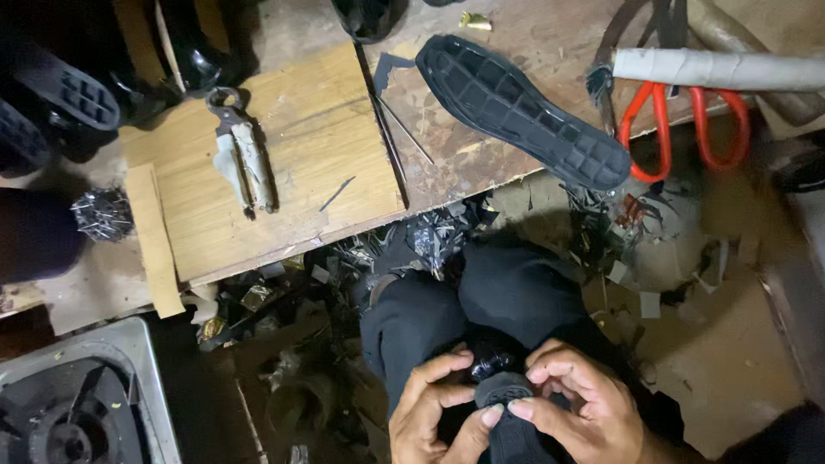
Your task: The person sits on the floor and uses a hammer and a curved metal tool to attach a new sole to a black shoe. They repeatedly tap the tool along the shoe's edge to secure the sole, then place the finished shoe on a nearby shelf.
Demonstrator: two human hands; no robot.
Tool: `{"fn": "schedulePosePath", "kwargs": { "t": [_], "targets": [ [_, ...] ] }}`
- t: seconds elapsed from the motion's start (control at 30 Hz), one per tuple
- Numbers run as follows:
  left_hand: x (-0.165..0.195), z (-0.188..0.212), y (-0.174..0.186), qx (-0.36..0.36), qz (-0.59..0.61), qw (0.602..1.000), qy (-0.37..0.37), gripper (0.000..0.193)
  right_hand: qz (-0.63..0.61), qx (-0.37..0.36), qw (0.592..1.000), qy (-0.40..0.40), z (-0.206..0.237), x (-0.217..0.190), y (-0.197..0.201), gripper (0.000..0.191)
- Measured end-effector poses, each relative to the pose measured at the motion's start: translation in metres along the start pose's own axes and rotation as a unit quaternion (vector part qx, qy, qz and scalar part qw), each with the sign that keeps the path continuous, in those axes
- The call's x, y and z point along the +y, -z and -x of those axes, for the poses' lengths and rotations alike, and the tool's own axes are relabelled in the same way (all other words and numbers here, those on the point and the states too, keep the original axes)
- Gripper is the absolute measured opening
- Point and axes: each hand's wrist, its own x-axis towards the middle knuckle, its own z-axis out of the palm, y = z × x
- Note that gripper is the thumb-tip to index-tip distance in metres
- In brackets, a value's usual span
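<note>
A small black shoe part [505,391] with a ribbed face is held low in the view, at about 6 o'clock, over the dark trouser knees [481,309] of the seated person. It is gripped from both sides: the left hand [434,412] is curled around it from 9 o'clock with the thumb pressed against its edge, and the right hand [576,404] is closed on it from 3 o'clock, the fingertips [524,411] laid on its near rim. What lies beneath the part is hidden by the fingers (only a dark, glossy bit shows above it). At 12 o'clock from the hands, a black rubber shoe sole [524,112] is laid tread-up and slantwise on the scuffed wooden desk [301,155], its toe reaching past the desk's edge. Red-handled scissors [683,129] are seen at 2 o'clock, partly under a pale rolled tube [722,70]. Worn pincers [241,155] with taped handles are laid on the desk at 11 o'clock, with thin metal pins [404,129] just beside the board's seam. A cluster of small nails [101,215] is seen at 10 o'clock, and black offcuts [430,236] are strewn over the floor below the desk's edge. A grey metal frame [86,395] is seen at 8 o'clock.
</note>
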Motion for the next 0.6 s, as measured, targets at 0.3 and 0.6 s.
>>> {"fn": "schedulePosePath", "kwargs": {
  "t": [0.3, 0.6],
  "targets": [
    [-0.010, -0.024, -0.006, 0.013, -0.080, 0.994, -0.073, 0.023, -0.056, 0.102, 0.992, -0.052, -0.008, 0.023, -0.011, 0.029],
    [0.001, -0.018, -0.011, 0.036, -0.006, 0.997, -0.070, 0.035, -0.078, 0.107, 0.988, -0.083, 0.006, 0.012, -0.010, 0.027]
  ]
}}
